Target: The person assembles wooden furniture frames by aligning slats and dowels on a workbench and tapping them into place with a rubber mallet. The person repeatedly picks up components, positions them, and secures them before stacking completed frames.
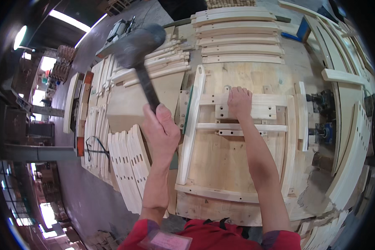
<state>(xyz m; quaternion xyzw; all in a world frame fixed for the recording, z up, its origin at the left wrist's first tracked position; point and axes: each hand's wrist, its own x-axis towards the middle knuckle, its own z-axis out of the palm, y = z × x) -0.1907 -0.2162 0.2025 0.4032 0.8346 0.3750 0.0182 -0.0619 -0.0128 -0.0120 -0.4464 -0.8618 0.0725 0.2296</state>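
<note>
My left hand [160, 127] grips the handle of a dark rubber mallet [143, 41], raised over the left side of the bench and slightly blurred. My right hand [240, 102] is closed over a wooden crosspiece [262, 100] of a chair-like frame, its fingers curled over the far edge. A slanted leg [191, 129] meets the crosspiece at the left. Nearer to me a thinner rail [246, 126] runs parallel to it. An upright piece [291, 141] closes the frame on the right. Part of the crosspiece is hidden under my right hand.
Metal clamp cylinders [324, 133] stand right of the frame, by a loose wooden piece [302, 116]. Curved slats [239, 39] lie in rows at the back. Slotted boards [127, 166] and stacked sticks [166, 62] lie at the left. A wooden strip [221, 193] edges the bench near me.
</note>
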